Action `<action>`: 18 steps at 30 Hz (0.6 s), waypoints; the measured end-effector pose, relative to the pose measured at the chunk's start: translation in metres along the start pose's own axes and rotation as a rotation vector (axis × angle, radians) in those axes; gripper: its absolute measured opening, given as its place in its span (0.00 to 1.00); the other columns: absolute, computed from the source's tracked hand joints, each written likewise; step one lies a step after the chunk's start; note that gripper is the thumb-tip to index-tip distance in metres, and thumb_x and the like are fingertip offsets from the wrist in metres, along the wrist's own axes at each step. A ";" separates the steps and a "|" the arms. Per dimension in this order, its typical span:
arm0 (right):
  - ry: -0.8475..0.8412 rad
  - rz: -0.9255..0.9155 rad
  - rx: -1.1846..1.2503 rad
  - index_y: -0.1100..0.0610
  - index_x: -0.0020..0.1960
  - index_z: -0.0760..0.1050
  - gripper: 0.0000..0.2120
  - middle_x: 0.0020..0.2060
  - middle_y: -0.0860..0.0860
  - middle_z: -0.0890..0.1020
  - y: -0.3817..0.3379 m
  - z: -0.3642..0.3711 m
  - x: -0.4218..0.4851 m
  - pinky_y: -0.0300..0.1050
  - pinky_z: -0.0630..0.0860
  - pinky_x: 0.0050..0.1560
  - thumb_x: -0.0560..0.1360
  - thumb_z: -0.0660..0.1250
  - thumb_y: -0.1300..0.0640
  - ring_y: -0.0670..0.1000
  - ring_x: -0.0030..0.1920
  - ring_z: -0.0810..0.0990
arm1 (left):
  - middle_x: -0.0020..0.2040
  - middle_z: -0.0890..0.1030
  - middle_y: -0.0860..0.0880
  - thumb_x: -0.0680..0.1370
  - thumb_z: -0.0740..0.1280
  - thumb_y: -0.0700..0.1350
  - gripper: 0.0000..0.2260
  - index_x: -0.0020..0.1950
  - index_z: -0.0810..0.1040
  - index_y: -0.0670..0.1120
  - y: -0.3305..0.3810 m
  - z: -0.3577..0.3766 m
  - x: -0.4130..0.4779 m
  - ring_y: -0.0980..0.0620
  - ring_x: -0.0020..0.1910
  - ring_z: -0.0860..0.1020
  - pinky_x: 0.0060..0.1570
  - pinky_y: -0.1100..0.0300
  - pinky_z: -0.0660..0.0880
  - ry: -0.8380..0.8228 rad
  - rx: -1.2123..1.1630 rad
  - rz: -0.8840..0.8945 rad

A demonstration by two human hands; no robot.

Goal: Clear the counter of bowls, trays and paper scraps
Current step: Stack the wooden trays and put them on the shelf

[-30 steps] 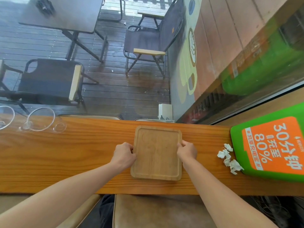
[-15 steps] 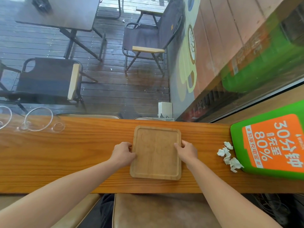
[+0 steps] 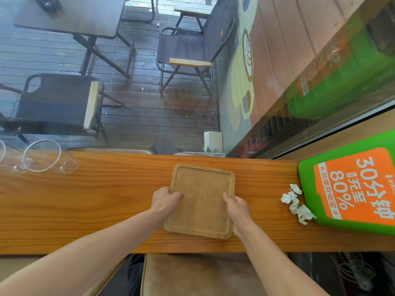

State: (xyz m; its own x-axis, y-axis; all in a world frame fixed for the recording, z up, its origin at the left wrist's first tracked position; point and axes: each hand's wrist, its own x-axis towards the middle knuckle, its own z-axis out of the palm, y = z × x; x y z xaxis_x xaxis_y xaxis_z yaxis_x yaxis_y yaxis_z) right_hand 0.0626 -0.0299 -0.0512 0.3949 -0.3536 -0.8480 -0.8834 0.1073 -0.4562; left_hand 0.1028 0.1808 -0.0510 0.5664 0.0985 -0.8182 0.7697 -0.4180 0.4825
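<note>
A square wooden tray (image 3: 203, 189) sits on the long wooden counter (image 3: 96, 206), straight in front of me. My left hand (image 3: 164, 201) grips its left edge with the thumb over the rim. My right hand (image 3: 237, 207) grips its right edge the same way. Several crumpled white paper scraps (image 3: 296, 202) lie on the counter to the right of the tray. Clear glass bowls (image 3: 41, 155) stand at the counter's far left, by the window.
A green box with an orange label (image 3: 352, 184) stands at the counter's right end, touching the scraps. A window runs along the counter's far edge; chairs and a table are outside. A padded stool (image 3: 198, 274) is below the near edge.
Both hands have slid a little nearer along the tray's side edges, thumbs now further over the rim. The tray's near end looks slightly shifted toward me.
</note>
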 end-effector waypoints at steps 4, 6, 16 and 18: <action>-0.020 -0.011 0.023 0.57 0.73 0.67 0.24 0.60 0.52 0.78 0.005 -0.005 -0.001 0.49 0.77 0.54 0.81 0.64 0.48 0.54 0.58 0.78 | 0.51 0.84 0.45 0.75 0.70 0.45 0.09 0.53 0.82 0.44 0.000 0.001 0.000 0.46 0.49 0.82 0.54 0.45 0.80 0.006 -0.085 -0.011; -0.033 -0.017 0.040 0.57 0.72 0.68 0.22 0.57 0.51 0.79 0.006 -0.007 -0.001 0.51 0.78 0.55 0.81 0.63 0.49 0.53 0.56 0.78 | 0.50 0.85 0.46 0.75 0.69 0.44 0.08 0.52 0.82 0.44 0.000 0.002 -0.001 0.46 0.49 0.82 0.53 0.45 0.81 0.007 -0.093 -0.020; -0.018 -0.069 0.026 0.57 0.70 0.68 0.20 0.57 0.53 0.79 0.003 -0.021 -0.013 0.54 0.78 0.59 0.81 0.64 0.51 0.54 0.56 0.78 | 0.58 0.80 0.44 0.77 0.68 0.47 0.19 0.65 0.74 0.41 0.014 0.004 -0.015 0.44 0.55 0.80 0.54 0.47 0.79 -0.032 -0.057 0.015; -0.008 -0.088 0.010 0.58 0.71 0.66 0.21 0.60 0.54 0.78 0.001 -0.029 -0.020 0.55 0.77 0.60 0.81 0.64 0.51 0.55 0.58 0.78 | 0.58 0.80 0.44 0.78 0.68 0.48 0.19 0.66 0.73 0.42 0.019 0.005 -0.026 0.44 0.56 0.79 0.57 0.45 0.78 -0.057 -0.049 0.025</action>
State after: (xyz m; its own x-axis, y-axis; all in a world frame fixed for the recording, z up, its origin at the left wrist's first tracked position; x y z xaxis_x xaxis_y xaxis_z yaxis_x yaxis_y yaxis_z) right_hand 0.0467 -0.0499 -0.0264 0.4729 -0.3550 -0.8064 -0.8426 0.0855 -0.5317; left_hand 0.1007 0.1658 -0.0222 0.5693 0.0368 -0.8213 0.7697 -0.3751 0.5167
